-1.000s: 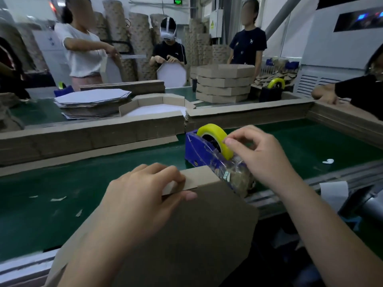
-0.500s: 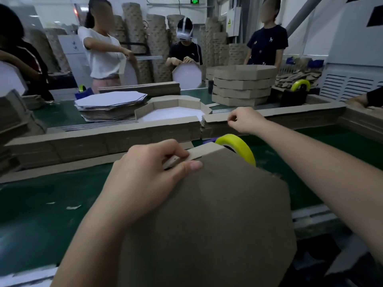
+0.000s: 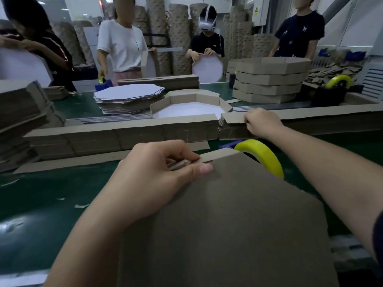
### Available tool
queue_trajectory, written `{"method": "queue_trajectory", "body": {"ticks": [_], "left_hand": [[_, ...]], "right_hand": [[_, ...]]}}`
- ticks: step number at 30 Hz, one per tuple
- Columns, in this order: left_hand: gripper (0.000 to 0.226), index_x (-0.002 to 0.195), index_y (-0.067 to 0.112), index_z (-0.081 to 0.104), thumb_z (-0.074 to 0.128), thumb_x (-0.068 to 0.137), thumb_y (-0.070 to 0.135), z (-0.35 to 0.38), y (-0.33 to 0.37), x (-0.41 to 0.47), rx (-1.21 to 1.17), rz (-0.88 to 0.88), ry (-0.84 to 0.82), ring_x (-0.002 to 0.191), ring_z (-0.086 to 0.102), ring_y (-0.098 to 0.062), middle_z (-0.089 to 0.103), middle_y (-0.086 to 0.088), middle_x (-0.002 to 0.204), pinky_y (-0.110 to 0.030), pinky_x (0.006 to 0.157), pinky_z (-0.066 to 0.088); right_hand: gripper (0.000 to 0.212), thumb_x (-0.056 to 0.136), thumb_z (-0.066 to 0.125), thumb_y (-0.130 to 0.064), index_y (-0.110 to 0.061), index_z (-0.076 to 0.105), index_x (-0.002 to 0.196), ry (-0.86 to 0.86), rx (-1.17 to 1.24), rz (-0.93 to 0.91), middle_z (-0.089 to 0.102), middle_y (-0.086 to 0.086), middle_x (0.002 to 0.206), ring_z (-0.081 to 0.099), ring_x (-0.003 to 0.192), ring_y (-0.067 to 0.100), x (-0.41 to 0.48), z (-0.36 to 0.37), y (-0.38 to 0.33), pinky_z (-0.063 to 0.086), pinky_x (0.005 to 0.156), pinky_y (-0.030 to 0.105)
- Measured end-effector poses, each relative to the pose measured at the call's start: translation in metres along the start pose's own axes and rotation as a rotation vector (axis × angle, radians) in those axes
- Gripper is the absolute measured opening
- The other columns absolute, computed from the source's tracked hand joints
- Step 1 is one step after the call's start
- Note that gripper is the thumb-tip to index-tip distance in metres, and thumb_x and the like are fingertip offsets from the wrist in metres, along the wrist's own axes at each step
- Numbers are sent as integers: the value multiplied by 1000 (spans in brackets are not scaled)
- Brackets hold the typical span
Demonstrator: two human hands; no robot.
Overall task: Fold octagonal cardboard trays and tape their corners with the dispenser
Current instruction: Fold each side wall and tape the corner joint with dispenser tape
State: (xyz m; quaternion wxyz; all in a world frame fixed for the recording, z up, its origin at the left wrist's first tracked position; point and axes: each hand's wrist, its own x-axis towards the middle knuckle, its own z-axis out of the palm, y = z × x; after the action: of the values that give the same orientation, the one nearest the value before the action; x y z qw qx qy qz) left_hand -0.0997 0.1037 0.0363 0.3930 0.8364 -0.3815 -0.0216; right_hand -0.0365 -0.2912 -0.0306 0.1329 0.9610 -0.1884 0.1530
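Pinching tray (image 3: pixel 238 214) corner, left hand (image 3: pixel 149 179) curls; right hand (image 3: pixel 262 122) grips cardboard strip (image 3: pixel 234 118).

Cardboard and tape
The brown octagonal cardboard tray (image 3: pixel 238 214) is seen matt, the yellow tape roll (image 3: pixel 264 157) glossy.

No text, label or number can be read here.

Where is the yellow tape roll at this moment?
Head view, right of centre: the yellow tape roll peeks over the far right edge of the cardboard tray that the left hand pinches, just before the cardboard wall.
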Motion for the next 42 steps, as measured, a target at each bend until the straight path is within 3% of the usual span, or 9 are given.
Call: {"method": "queue_trajectory", "body": {"ticks": [4, 9, 12, 15, 18, 20, 25, 36, 42], "left_hand": [[45, 86, 46, 71, 62, 60, 82, 1, 1, -1, -9, -9, 10, 80, 64, 5, 70, 23, 83, -37, 79, 56], [41, 86, 49, 69, 61, 61, 80, 2, 1, -4, 13, -3, 27, 80, 63, 6, 69, 25, 83, -36, 79, 55], [41, 87, 51, 68, 58, 57, 78, 2, 2, -9, 39, 8, 54, 81, 62, 3, 68, 25, 83, -37, 79, 54], [42, 88, 52, 67, 57, 57, 78, 1, 3, -13, 54, 23, 69, 82, 62, 2, 67, 26, 82, -37, 78, 54], [42, 89, 50, 67, 58, 60, 80, 1, 2, -22, 58, 50, 67, 83, 62, 3, 67, 28, 83, -38, 77, 54], [44, 90, 50, 67, 59, 62, 83, 2, 1, -29, 57, 71, 71, 84, 62, 2, 66, 31, 85, -38, 77, 54], [51, 96, 49, 64, 53, 59, 82, 6, 4, -51, 113, 151, 94, 92, 63, 3, 63, 39, 91, -38, 80, 53], [45, 90, 36, 70, 49, 73, 72, 7, 11, -108, 126, 412, 260, 90, 64, -7, 66, 29, 95, -39, 66, 54], [42, 99, 41, 62, 52, 72, 73, 5, 18, -125, -6, 496, 279, 95, 65, -6, 64, 32, 98, -41, 74, 54]], "right_hand": [[37, 89, 56, -13, -10, 50, 125, 1, -74, 10, 48, 12, 122, 48, 112, 30, 1, 8, -1, 45, 84, 41], [31, 94, 49, -24, -11, 59, 120, 65, -266, -18, 47, 12, 122, 44, 113, 31, -6, 5, 3, 36, 92, 42], [41, 101, 37, -30, -29, 46, 142, 74, -70, -55, 51, 7, 137, 44, 126, 30, -15, -4, 12, 15, 112, 59], [47, 104, 29, -33, -46, 23, 150, -14, 168, -101, 54, 3, 127, 50, 121, 28, -23, -23, 21, -3, 110, 69], [56, 102, 40, -33, -59, 13, 143, -5, 300, -174, 35, -1, 109, 49, 108, 28, -36, -50, 23, 22, 111, 60], [64, 99, 47, -36, -63, 5, 139, 18, 274, -234, 31, -1, 106, 45, 99, 25, -47, -67, 21, 40, 94, 45], [67, 90, 37, -59, -53, 4, 148, 188, 56, -335, 33, 2, 107, 38, 92, 18, -82, -111, 11, 32, 82, 35], [69, 87, 42, -48, -40, 21, 152, 349, -416, -412, 48, 10, 108, 43, 94, 27, -168, -243, -10, 32, 78, 38], [67, 87, 36, -49, -40, 21, 152, 363, -559, -357, 49, 12, 106, 46, 98, 30, -235, -301, -22, 36, 79, 41]]}}
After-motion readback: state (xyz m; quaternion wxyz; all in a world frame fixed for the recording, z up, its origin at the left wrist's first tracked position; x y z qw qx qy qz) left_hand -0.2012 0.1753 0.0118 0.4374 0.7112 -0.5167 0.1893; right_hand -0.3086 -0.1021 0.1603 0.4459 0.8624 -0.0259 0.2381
